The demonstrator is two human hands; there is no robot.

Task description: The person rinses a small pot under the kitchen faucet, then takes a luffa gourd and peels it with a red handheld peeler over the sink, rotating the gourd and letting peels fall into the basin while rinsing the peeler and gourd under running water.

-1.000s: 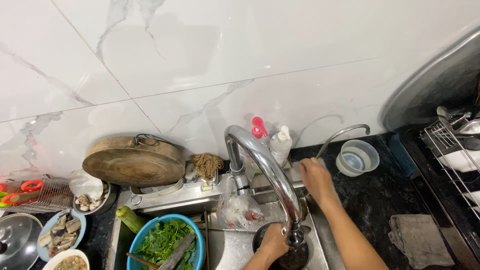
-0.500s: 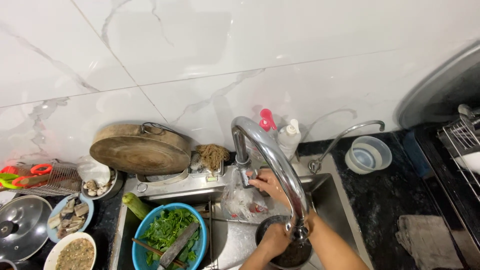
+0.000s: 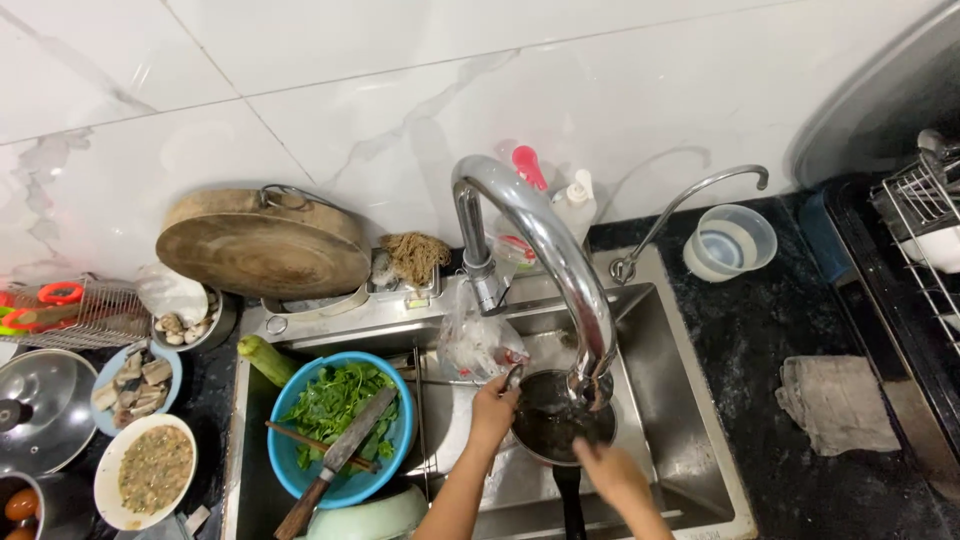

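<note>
A dark round pan [image 3: 548, 428] sits in the steel sink [image 3: 690, 400], right under the spout of the tall curved chrome tap [image 3: 540, 240]. Its black handle [image 3: 571, 503] points toward me. My left hand [image 3: 495, 405] grips the pan's left rim. My right hand [image 3: 608, 470] is blurred and lies at the pan's near right edge, beside the handle; I cannot tell whether it holds anything. A crumpled clear plastic bag [image 3: 475, 345] lies in the sink just behind my left hand.
A blue bowl [image 3: 290, 470] of greens with a knife [image 3: 340, 460] across it fills the sink's left part. A round wooden board [image 3: 265, 245] leans on the wall. Plates of food [image 3: 150, 470] stand left. A grey cloth [image 3: 835, 400], clear bowl [image 3: 730, 240] and wire rack [image 3: 925, 210] are right.
My right hand has come back from behind the tap, past its base, down to the pan's near edge. My left hand stayed on the pan. The view has shifted slightly.
</note>
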